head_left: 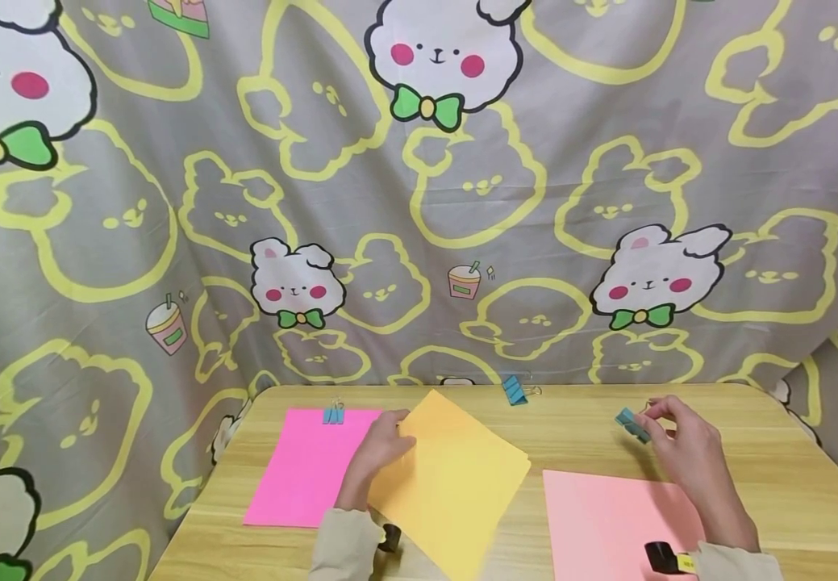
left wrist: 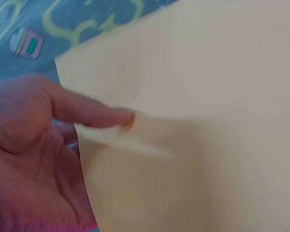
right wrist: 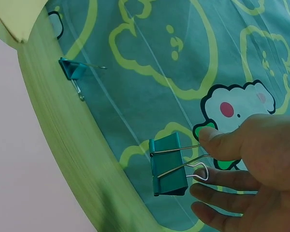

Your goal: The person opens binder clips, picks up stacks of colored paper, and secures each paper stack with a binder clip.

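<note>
left grip (head_left: 384, 444): pinching yellow paper (head_left: 455, 476) over tabletop (head_left: 571, 428) | right grip (head_left: 689, 445): pinching binder clip (head_left: 632, 425), apart from paper | step: probably readying to clip | next: seemingly squeeze clip open, meet paper's edge

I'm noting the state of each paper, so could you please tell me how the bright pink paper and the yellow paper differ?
The bright pink paper lies on the table, while the yellow paper is held in the left hand. The bright pink paper has a blue clip at its far edge; the yellow paper shows none. Both are plain, with no marks visible.
</note>
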The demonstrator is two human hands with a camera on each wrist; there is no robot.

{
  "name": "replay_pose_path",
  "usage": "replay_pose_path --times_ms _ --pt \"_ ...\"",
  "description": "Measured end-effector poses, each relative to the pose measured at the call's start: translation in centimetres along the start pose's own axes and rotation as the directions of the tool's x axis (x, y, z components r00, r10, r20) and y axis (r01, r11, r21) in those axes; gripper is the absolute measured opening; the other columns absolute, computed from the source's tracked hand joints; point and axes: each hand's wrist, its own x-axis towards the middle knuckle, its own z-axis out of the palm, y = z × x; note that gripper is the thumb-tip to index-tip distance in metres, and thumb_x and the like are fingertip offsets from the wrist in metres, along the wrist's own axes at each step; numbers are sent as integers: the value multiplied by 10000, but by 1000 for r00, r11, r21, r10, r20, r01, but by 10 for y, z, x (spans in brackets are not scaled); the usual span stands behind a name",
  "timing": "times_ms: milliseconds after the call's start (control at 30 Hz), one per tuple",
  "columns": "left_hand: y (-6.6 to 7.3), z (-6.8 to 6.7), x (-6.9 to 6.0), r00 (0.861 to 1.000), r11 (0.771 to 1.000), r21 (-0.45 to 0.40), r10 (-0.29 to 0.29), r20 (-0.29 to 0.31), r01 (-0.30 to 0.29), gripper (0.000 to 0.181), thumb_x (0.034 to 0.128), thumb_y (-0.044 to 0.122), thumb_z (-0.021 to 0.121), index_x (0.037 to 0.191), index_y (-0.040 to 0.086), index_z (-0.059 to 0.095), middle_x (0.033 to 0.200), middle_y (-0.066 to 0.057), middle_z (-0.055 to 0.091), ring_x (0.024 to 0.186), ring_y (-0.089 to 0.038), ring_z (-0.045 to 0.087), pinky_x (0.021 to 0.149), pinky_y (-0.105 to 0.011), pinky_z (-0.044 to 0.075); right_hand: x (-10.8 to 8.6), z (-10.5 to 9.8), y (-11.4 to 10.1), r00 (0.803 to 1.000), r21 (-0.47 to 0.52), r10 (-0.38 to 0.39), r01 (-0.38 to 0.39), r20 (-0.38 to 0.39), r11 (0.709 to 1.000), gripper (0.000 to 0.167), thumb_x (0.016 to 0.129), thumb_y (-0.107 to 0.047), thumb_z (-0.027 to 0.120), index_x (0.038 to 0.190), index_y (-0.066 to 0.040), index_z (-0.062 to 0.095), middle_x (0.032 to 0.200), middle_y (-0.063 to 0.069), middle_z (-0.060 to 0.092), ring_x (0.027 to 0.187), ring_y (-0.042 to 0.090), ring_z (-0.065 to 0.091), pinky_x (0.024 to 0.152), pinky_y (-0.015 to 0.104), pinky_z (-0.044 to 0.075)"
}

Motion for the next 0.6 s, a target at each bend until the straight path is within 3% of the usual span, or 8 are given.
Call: replay_pose_path --times_ms 33,133,233,300,333,400,533,600 --pt "0 -3 -1 1000 999 -42 7 13 -6 429 879 -95 584 1307 -117 585 844 -196 681 529 -98 382 506 -266 355 0 0 0 1000 0 -1 1 1 1000 152 995 -92 679 916 -6 583 1240 321 633 1132 505 602 807 592 544" --pt "-3 -11 -2 998 989 -150 22 65 -12 352 912 -78 590 1264 -76 600 812 -137 648 526 -123 376 515 -271 345 0 0 0 1000 0 -10 10 2 1000 150 991 -86 684 913 -6 583 1224 321 637 1127 509 601 797 585 548" --pt "-6 -15 -2 995 973 -229 27 95 -5 312 945 -25 629 1257 -37 616 1043 -123 684 769 -193 593 688 -346 497 0 0 0 1000 3 -11 11 6 1000 153 988 -86 687 911 -6 581 1208 315 643 1128 507 600 793 576 551" --pt "-7 -17 -3 996 970 -241 13 91 10 370 966 25 645 1330 -23 600 1167 -125 681 983 -237 625 859 -425 516 0 0 0 1000 6 -10 10 11 1000 155 988 -89 688 914 -6 580 1203 311 644 1129 505 600 793 570 552" --pt "-7 -17 -2 997 967 -254 1 79 19 384 970 39 654 1345 -21 595 1180 -135 686 1079 -284 623 923 -474 507 0 0 0 1000 7 -9 9 14 1000 156 988 -88 688 915 -5 580 1203 311 644 1130 504 600 794 569 552" --pt "-8 -19 -2 999 957 -289 -13 48 26 386 972 35 659 1347 -29 596 1156 -160 703 1081 -324 644 933 -514 512 0 0 -1 1000 7 -4 4 20 1000 158 989 -92 688 919 -2 580 1203 312 640 1132 506 597 797 567 552" --pt "-10 -21 2 999 914 -406 -12 -43 -7 368 970 -8 656 1329 -66 601 1036 -189 737 911 -289 710 827 -417 565 -1 0 -2 1000 6 -2 2 20 1000 151 980 -81 699 924 -2 582 1199 312 640 1126 509 603 783 552 558" --pt "-11 -22 3 994 896 -442 -4 -107 -44 374 969 -15 657 1335 -64 598 1069 -168 737 949 -240 702 862 -366 545 -1 1 -2 1000 7 -5 4 17 1000 149 975 -74 703 923 -2 584 1199 314 640 1122 511 606 775 546 561"
